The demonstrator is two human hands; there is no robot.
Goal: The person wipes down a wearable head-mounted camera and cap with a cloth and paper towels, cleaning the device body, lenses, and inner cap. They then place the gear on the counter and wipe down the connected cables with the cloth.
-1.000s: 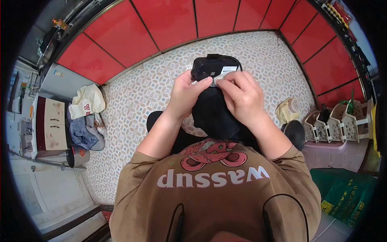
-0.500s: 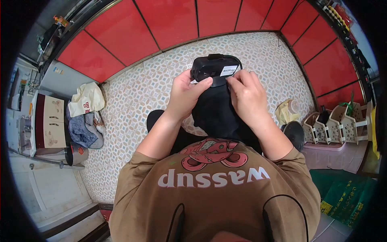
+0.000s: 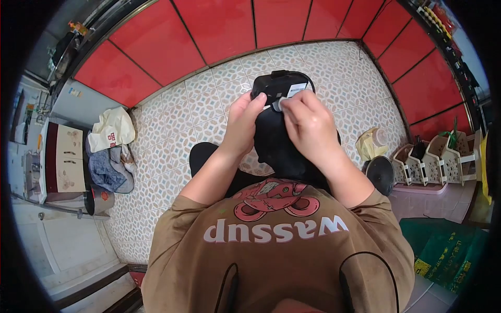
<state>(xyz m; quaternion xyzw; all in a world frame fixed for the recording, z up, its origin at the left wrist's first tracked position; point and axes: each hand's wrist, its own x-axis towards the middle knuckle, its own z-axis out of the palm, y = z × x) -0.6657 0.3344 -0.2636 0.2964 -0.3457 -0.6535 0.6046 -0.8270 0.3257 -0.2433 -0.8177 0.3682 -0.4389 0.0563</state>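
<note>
A black device (image 3: 269, 86) with a white label and a black cable along its edge is held up in front of me, above dark cloth on my legs. My left hand (image 3: 242, 120) grips its left side, the thumb on its near edge. The fingers of my right hand (image 3: 310, 121) are pinched on a small greyish-white piece (image 3: 277, 105) at the device's near edge. What that piece is made of is too small to tell.
Red cabinet panels (image 3: 224, 26) line the far side of the patterned tile floor (image 3: 172, 125). A cream bag (image 3: 112, 129) and blue cloth lie at the left. Beige baskets (image 3: 425, 164), a round black object (image 3: 380, 175) and a green bag (image 3: 443, 250) are at the right.
My right hand has moved left along the device's near edge, with the greyish piece now between its fingers. My left hand and the device have shifted slightly to the right.
</note>
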